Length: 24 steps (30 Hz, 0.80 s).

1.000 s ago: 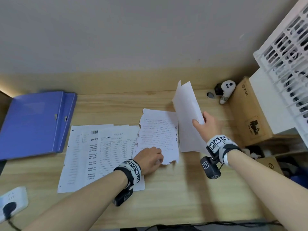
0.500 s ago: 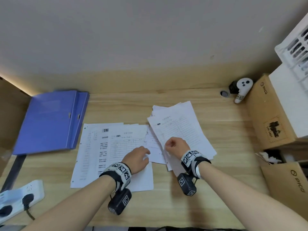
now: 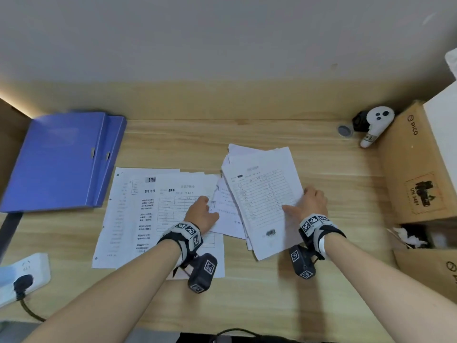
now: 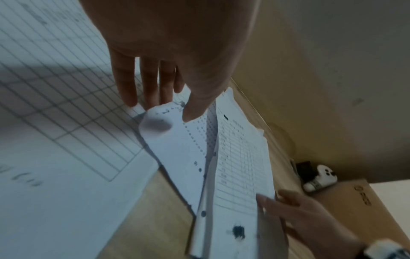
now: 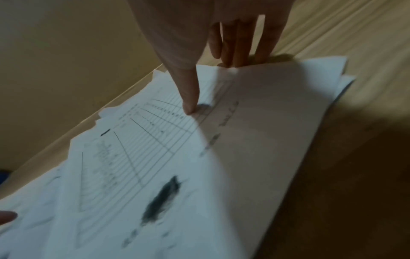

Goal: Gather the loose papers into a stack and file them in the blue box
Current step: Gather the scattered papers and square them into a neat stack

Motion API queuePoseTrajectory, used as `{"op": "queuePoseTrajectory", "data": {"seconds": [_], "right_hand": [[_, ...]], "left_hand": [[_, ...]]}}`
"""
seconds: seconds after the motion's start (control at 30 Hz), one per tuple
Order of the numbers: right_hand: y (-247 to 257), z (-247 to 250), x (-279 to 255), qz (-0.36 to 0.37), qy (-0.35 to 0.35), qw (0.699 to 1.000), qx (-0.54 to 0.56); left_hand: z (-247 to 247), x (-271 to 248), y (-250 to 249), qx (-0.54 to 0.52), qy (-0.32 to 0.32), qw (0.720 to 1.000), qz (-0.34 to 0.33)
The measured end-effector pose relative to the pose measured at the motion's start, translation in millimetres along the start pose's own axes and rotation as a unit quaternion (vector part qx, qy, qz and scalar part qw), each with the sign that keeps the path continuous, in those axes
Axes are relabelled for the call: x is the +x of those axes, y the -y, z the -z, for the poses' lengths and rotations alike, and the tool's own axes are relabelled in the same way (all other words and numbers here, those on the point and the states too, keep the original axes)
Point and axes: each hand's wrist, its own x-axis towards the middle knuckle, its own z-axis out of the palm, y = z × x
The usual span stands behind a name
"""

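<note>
— Where are the papers?

— Two groups mid-desk. The right hand pinches the right pile, thumb on top, fingers under its edge. The left hand pinches a torn sheet beside the left sheets.

— The blue box?

— The blue box lies at the desk's far-left corner.

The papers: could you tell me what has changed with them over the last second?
The right hand laid its raised sheet flat on the right pile and now pinches that pile's right edge. The left hand now pinches the torn sheet. The left sheets and blue box stayed put.
</note>
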Motion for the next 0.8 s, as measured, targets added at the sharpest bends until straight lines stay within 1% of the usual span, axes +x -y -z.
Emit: {"op": "queuePoseTrajectory", "data": {"seconds": [0.07,0.13,0.17,0.23,0.3,0.37,0.43,0.5,0.57,0.6,0.7,0.8], "right_hand": [[-5.4,-3.2,7.3,-0.012,0.025,1.0,-0.012],[-8.9,-7.8,11.8,-0.002,0.057,0.998,-0.021],[-10.4,-10.4,11.8,0.004,0.059,0.998,0.0],[-11.8,-11.7,7.2,0.002,0.049,0.994,0.093],[-12.9,-7.5,0.7,0.0,0.033,0.987,0.159],[-12.4,3.8,-3.1,0.006,0.024,0.981,0.19],[-11.3,18.0,-4.5,0.013,0.024,0.976,0.217],[-8.1,33.4,-5.1,0.02,0.02,0.969,0.244],[-2.7,48.7,-5.6,0.015,0.013,0.966,0.259],[0.5,55.5,-5.8,0.012,0.008,0.963,0.269],[10.4,71.3,-7.6,0.038,0.003,0.959,0.28],[18.4,79.5,-12.5,0.058,0.011,0.959,0.276]], "left_hand": [[-0.1,9.8,-6.8,-0.011,0.019,1.0,0.006],[-1.8,18.4,-9.9,-0.042,0.03,0.999,-0.001],[-2.4,20.7,-10.9,-0.052,0.032,0.998,-0.004],[-1.7,22.5,-10.9,-0.051,0.017,0.998,-0.019],[5.5,19.7,-10.3,-0.062,-0.014,0.997,-0.034],[21.6,15.7,-10.7,-0.072,-0.043,0.995,-0.05],[44.9,14.4,-10.4,-0.059,-0.057,0.995,-0.057],[75.6,17.7,-12.1,-0.01,-0.063,0.996,-0.055],[107.3,25.4,-15.1,0.083,-0.06,0.993,-0.056],[122.1,29.0,-18.1,0.144,-0.056,0.986,-0.066],[150.6,30.6,-38.3,0.313,-0.035,0.941,-0.124],[152.8,22.9,-62.6,0.435,0.0,0.885,-0.166]]}}
